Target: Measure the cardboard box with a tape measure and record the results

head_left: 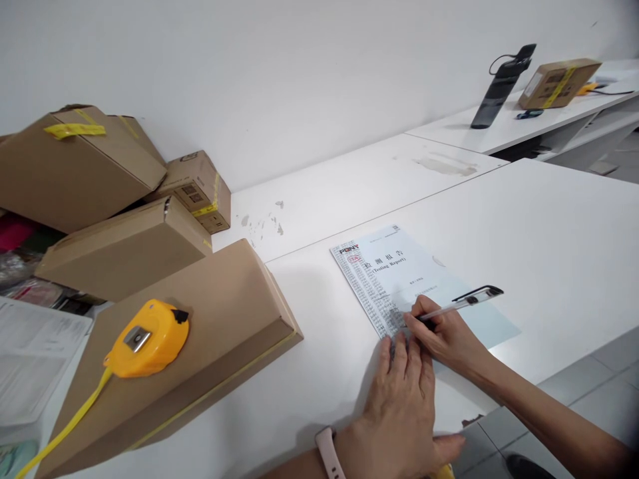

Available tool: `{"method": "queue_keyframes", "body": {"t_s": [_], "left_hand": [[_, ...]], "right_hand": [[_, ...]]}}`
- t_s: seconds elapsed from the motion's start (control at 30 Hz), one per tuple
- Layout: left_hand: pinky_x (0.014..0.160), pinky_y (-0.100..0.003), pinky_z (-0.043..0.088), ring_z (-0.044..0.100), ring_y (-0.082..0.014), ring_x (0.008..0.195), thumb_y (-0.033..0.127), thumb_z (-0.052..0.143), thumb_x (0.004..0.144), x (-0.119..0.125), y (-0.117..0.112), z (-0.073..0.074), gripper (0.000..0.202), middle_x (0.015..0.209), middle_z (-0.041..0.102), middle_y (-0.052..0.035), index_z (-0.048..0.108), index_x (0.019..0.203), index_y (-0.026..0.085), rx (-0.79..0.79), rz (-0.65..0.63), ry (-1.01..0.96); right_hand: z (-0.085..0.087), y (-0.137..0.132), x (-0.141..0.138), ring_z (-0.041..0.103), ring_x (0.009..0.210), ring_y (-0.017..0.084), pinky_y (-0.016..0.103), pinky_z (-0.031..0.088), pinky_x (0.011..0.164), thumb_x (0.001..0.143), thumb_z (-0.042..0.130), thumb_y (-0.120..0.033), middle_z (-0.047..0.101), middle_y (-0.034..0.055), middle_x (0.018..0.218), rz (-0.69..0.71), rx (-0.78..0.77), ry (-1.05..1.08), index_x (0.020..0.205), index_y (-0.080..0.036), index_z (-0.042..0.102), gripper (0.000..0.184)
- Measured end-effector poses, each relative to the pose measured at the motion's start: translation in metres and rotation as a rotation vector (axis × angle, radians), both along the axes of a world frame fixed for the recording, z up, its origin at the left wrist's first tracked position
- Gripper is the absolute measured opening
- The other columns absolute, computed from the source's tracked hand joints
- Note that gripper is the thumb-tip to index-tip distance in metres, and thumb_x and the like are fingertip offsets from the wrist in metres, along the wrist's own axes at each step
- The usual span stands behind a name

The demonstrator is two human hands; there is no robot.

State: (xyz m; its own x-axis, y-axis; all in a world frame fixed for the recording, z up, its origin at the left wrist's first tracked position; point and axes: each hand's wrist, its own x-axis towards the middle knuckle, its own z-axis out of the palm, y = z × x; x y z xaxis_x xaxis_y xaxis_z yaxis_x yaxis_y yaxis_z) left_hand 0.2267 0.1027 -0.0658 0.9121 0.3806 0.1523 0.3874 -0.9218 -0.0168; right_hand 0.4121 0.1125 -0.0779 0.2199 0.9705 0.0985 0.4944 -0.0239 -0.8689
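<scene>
A pen (459,303) with a clear barrel and black clip is pinched in my right hand (446,336). Its writing end is down at the lower part of a pale blue booklet (424,266), whose cover reads "Testing Report"; my fingers hide the tip. My left hand (402,399) lies flat with fingers stretched out, its fingertips at the booklet's lower edge. A pink band (329,452) is around my left wrist. The booklet rests on a white table (324,293).
Left of the booklet lies a cardboard box (219,313) with a yellow tape measure (150,338) on top, its tape pulled out. More cardboard boxes (130,246) are stacked behind it. A dark bottle (502,90) and a taped carton (556,83) stand at the far right.
</scene>
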Motion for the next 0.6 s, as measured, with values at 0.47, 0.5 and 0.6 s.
{"method": "queue_keyframes", "body": {"t_s": [0.47,0.5,0.6], "left_hand": [[0.122,-0.047,0.031,0.042,-0.0359,0.147,0.07,0.031,0.099,0.0003,-0.0008,-0.001,0.09,0.156,0.05,-0.0217,0.042,0.151,-0.002,0.016,0.009,-0.021],[0.122,-0.047,0.031,0.043,-0.036,0.147,0.07,0.031,0.098,0.0004,-0.001,-0.0009,0.09,0.156,0.051,-0.0216,0.043,0.151,-0.002,0.02,0.009,-0.026],[0.121,-0.047,0.032,0.044,-0.0361,0.146,0.07,0.032,0.098,0.0006,-0.0012,-0.0011,0.09,0.155,0.052,-0.0213,0.044,0.15,-0.002,0.028,0.013,-0.036]], "right_hand": [[0.0007,-0.001,0.0001,0.038,0.05,0.012,0.027,0.032,0.046,0.095,0.055,-0.037,0.043,-0.0057,0.056,-0.036,0.012,-0.003,0.069,-0.026,0.046,0.03],[0.0012,-0.0011,-0.0001,0.037,0.05,0.012,0.027,0.031,0.046,0.095,0.055,-0.037,0.043,-0.0057,0.056,-0.037,0.01,-0.001,0.069,-0.025,0.047,0.03],[0.0021,-0.0011,-0.0005,0.037,0.05,0.012,0.027,0.031,0.046,0.095,0.056,-0.038,0.042,-0.0059,0.056,-0.037,0.001,0.005,0.07,-0.025,0.047,0.03]]}}
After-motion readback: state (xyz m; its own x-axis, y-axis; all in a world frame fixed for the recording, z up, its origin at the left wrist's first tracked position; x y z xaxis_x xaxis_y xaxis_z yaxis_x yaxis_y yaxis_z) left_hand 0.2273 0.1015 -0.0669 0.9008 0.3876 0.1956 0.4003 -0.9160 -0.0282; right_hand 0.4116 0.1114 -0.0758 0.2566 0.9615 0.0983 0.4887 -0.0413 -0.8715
